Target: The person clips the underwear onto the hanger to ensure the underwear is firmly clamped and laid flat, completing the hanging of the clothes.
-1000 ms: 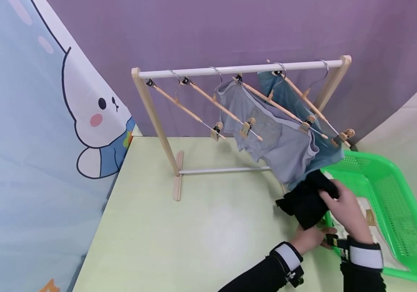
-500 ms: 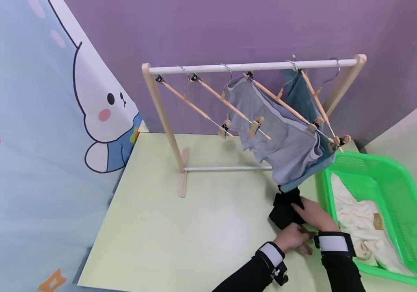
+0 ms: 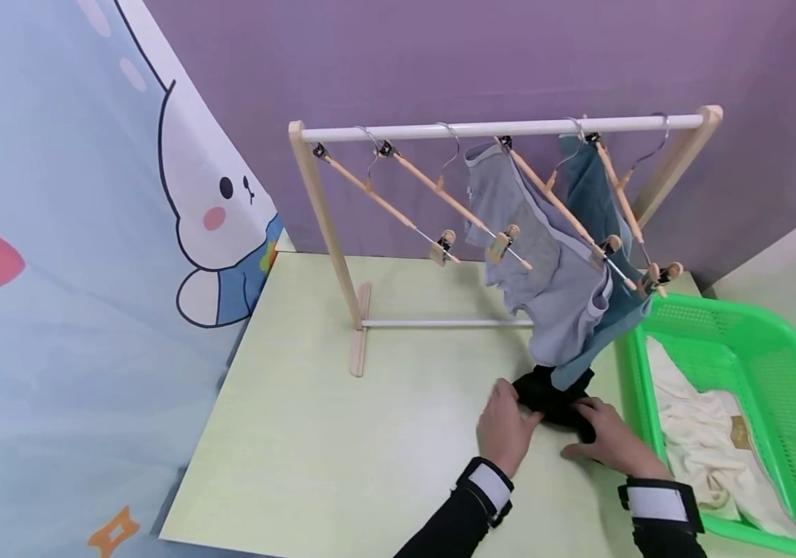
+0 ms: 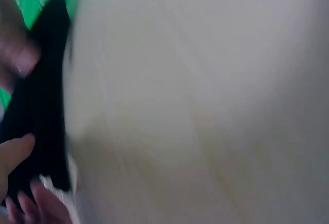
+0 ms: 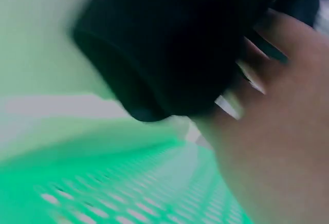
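Note:
A crumpled black cloth item point(image 3: 554, 403) lies low on the table under the hanging garments; its kind is hard to tell. At its left side my left hand point(image 3: 502, 434) holds the edge, and in the left wrist view the cloth point(image 4: 49, 90) runs between thumb and fingers. My right hand point(image 3: 610, 442) is at the cloth's right side, fingers against it and thumb spread apart. The right wrist view is blurred: the black cloth point(image 5: 169, 44) covers part of the fingers, so their grip is unclear.
A wooden rack with a white rail point(image 3: 398, 133) bears several clip hangers. A grey garment point(image 3: 530, 248) and a blue-green one point(image 3: 589, 201) hang at its right half. To the right stands a green basket point(image 3: 774, 333) with a cream garment point(image 3: 704, 434) inside.
The black cloth has come down onto the table beside the basket. My left hand has moved from beneath the right one to the cloth's left edge, and the hands are now apart.

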